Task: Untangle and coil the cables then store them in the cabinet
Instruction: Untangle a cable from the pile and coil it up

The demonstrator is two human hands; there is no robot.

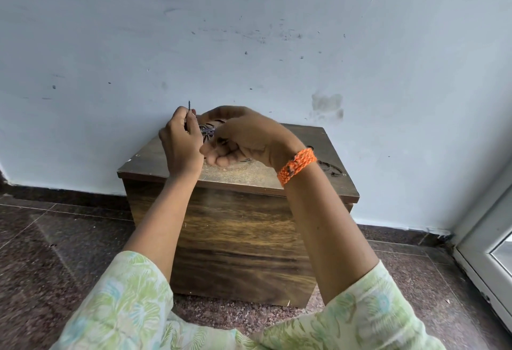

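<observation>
A thin dark cable, wound into a small coil with turns wrapped round its middle, hangs between both hands above the wooden cabinet. My left hand pinches the cable's free end, whose tip sticks up above the fingers. My right hand holds the coil, its fingers curled round the loops; most of the coil is hidden behind it. Another dark cable lies coiled on the cabinet top at the right, behind my right wrist.
The cabinet stands against a pale blue wall on a dark speckled stone floor. Its front shows plain wood grain. A white door frame runs along the right edge.
</observation>
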